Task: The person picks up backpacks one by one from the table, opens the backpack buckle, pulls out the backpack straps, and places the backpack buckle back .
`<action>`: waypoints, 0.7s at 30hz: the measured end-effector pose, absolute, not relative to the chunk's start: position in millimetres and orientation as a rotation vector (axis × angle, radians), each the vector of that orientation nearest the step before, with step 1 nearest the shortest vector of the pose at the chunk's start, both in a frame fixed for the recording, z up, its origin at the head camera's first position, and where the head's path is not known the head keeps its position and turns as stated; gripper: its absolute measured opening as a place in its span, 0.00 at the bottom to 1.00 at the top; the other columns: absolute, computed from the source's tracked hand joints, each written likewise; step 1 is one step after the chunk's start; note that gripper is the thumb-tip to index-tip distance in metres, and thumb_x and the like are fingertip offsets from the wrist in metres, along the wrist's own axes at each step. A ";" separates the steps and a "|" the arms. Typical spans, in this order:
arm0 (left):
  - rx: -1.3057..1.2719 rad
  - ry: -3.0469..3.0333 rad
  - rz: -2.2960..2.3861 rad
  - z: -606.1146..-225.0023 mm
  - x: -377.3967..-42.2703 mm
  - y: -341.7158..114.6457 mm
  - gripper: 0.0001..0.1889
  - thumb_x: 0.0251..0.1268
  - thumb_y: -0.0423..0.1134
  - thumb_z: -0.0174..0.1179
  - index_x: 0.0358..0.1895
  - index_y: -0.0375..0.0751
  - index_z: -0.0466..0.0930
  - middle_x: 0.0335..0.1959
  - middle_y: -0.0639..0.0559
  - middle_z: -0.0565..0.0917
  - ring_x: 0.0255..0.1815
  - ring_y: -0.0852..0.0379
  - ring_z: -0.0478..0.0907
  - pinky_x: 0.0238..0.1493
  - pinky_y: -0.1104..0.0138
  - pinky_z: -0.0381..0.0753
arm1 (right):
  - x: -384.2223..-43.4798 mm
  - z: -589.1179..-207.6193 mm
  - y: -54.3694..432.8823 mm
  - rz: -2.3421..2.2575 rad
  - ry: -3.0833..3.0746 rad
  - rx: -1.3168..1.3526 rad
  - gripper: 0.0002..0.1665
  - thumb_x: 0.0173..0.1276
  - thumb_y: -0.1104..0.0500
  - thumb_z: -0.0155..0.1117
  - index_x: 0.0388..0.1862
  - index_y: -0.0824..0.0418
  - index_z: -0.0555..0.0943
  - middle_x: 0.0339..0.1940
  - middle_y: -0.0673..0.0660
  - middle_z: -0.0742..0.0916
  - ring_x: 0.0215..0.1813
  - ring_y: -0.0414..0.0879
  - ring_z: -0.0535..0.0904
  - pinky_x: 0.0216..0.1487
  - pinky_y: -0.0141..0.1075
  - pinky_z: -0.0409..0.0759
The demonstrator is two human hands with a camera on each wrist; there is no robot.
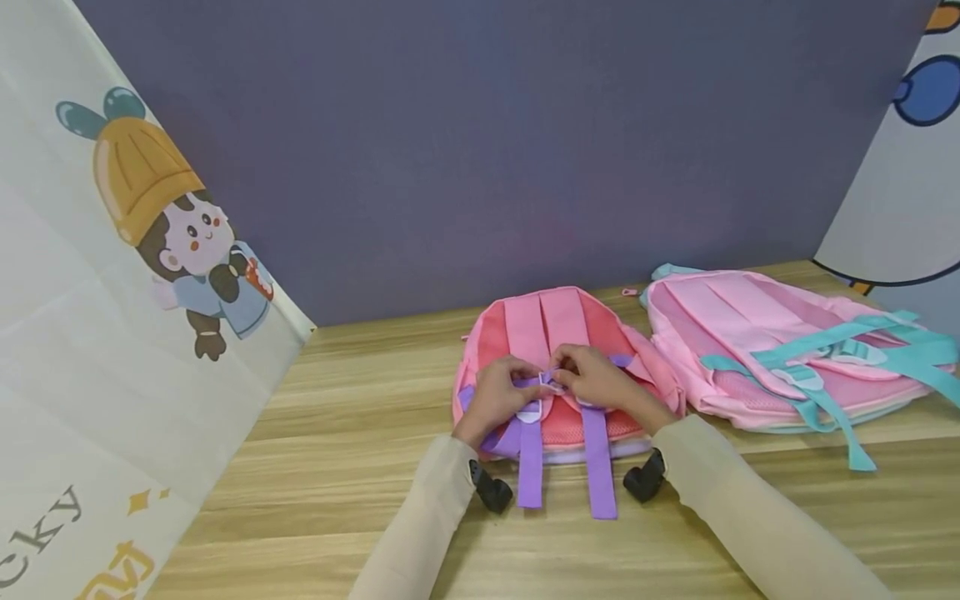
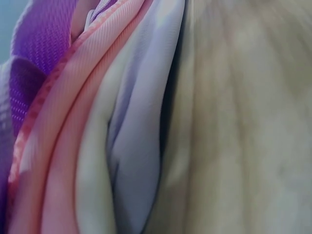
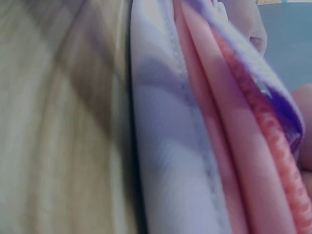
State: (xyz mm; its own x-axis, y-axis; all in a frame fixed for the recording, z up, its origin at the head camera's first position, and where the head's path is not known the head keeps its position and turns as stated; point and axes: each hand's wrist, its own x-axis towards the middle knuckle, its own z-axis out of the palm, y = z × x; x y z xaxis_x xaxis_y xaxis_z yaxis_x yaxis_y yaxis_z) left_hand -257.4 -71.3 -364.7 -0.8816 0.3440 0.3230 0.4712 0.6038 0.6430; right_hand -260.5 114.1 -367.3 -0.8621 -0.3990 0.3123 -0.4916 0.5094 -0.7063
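A pink and coral backpack (image 1: 487, 333) with purple straps lies on its front, its shoulder-strap side facing up. Over its middle, both hands meet at a small white buckle (image 1: 551, 382) on a purple chest strap. The left hand (image 1: 498, 394) pinches the strap from the left, fingers partly covering it. From the right, the right hand (image 1: 592, 375) pinches the buckle's other side between thumb and fingers. Whether the buckle is fastened cannot be told. Purple webbing (image 2: 44, 39) loops beside the bag's edge in the left wrist view; the right wrist view shows a purple strap (image 3: 273, 83) close up.
To the right, touching the first bag, lies a light pink backpack (image 1: 738, 308) with teal straps (image 1: 855, 333). Both are on a wood-grain table (image 1: 337, 467). A dark grey panel (image 1: 465, 150) stands behind, and a printed white sheet (image 1: 90, 317) is on the left.
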 end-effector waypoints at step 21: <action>-0.680 -2.619 -1.083 -367.4 -258.2 -70.9 0.13 0.49 0.42 0.72 0.37 0.40 0.88 0.35 0.51 0.86 0.38 0.57 0.80 0.48 0.65 0.70 | -256.8 -362.2 112.0 1.202 -2.594 0.811 0.03 0.61 0.64 0.64 0.34 0.60 0.81 0.26 0.51 0.81 0.30 0.41 0.72 0.36 0.34 0.71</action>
State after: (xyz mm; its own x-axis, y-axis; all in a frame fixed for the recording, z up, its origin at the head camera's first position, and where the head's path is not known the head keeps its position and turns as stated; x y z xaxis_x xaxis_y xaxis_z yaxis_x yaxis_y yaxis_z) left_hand -258.2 -70.9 -367.4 -0.8670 0.3305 0.3730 0.4974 0.6199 0.6069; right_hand -256.8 112.0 -362.2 -0.8378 -0.4044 0.3668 -0.5413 0.5274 -0.6549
